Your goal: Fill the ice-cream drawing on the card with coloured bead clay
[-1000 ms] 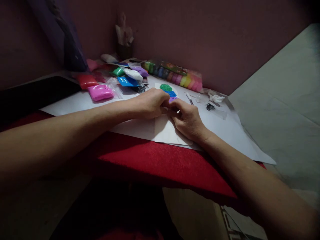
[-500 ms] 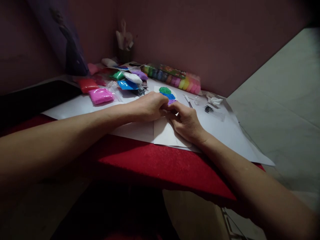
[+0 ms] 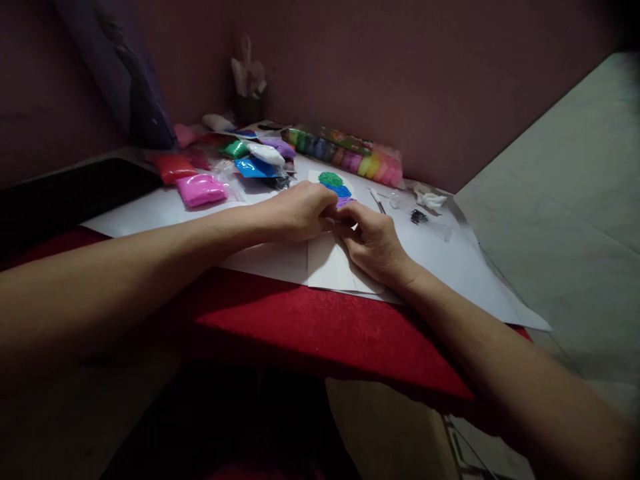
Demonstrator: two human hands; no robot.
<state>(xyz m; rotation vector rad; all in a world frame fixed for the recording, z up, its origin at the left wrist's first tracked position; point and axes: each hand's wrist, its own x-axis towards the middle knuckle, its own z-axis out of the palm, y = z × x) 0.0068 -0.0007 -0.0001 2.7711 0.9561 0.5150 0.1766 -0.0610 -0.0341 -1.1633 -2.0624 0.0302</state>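
L hand (image 3: pixel 307 212) & R hand (image 3: pixel 375 243) meet mid-frame, fingers curled; tips hidden, can't tell what's btwn them. White card (image 3: pixel 327 267) under both, middle covered; green patch (image 3: pixel 331 179), blue patch (image 3: pixel 336 191) & part-hidden purple patch (image 3: pixel 345 201) just beyond. Pink packet (image 3: pixel 203 190) upper L of frame.

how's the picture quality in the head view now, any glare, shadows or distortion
Head view: dim overall, nearly black below the red cloth; glare on the pink packet and blue packet; shadow under the left hand; both forearms look stretched towards the edges; fingertips of the right hand too dark to make out
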